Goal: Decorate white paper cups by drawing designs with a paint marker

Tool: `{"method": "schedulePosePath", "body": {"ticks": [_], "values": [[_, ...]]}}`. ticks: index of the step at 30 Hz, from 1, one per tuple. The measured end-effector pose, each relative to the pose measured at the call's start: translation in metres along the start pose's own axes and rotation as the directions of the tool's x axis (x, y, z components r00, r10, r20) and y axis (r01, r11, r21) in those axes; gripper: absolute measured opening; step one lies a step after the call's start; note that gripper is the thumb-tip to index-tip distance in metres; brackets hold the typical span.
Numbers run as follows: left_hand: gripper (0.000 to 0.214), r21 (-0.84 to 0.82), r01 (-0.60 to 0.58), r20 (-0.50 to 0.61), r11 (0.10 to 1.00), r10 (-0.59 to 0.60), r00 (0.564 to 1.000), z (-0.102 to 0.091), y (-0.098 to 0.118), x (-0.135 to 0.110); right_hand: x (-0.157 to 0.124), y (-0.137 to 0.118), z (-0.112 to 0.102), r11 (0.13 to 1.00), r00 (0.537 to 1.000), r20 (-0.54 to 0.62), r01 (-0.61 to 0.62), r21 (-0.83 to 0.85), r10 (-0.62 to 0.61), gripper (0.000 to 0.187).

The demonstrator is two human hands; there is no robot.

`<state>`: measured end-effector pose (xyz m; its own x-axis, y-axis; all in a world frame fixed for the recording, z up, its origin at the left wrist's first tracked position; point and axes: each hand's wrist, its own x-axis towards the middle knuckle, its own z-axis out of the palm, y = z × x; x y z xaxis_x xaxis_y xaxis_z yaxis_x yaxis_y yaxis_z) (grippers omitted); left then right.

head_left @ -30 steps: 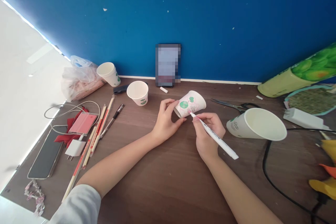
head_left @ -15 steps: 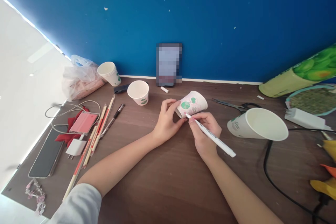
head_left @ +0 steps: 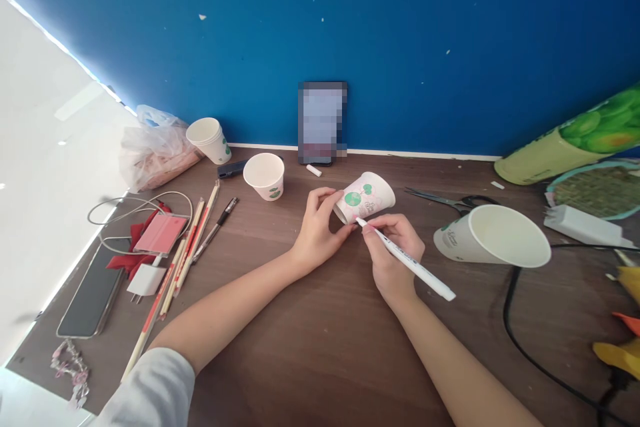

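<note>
While the left hand (head_left: 317,230) grips the base end of the tipped paper cup (head_left: 367,196) on the desk (head_left: 290,353), the right hand (head_left: 395,252), pinching a white marker (head_left: 417,268), has shifted its tip toward that end, so marking apparently continues there.

Beaded strand (head_left: 79,379) near a dark phone (head_left: 89,300), plastic bag (head_left: 153,159) beyond.

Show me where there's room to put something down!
Bare table shows between the left forearm and the right forearm, between the pen and the left hand, and between the right forearm and the black cable. It's crowded at the left, with the flat phone, charger and sticks, and at the far right, around the white adapter.
</note>
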<state>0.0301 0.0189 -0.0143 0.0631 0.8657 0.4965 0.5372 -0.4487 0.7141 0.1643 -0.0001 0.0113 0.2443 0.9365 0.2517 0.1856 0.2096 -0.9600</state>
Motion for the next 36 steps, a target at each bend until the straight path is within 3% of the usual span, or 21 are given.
{"method": "schedulePosePath", "body": {"ticks": [10,14,31,36], "values": [[0.051,-0.004,-0.010,-0.016,1.000,0.010,1.000,0.001,-0.001,0.000,0.000,0.004,-0.001,0.999,0.998,-0.034,0.045,0.008,-0.045,0.006],[0.050,-0.007,-0.010,-0.011,1.000,0.010,1.000,0.001,-0.001,0.000,0.000,0.005,-0.001,1.000,1.000,-0.008,0.016,0.006,-0.016,0.007],[0.054,-0.007,0.067,-0.003,0.998,-0.067,0.998,-0.001,0.007,-0.001,-0.002,0.004,0.000,0.999,0.994,-0.108,0.003,0.045,0.002,0.008],[0.046,-0.023,0.066,-0.012,0.998,-0.066,0.998,-0.001,0.009,-0.001,-0.002,0.005,0.000,0.999,0.994,-0.105,0.013,0.044,-0.009,0.007]]}}
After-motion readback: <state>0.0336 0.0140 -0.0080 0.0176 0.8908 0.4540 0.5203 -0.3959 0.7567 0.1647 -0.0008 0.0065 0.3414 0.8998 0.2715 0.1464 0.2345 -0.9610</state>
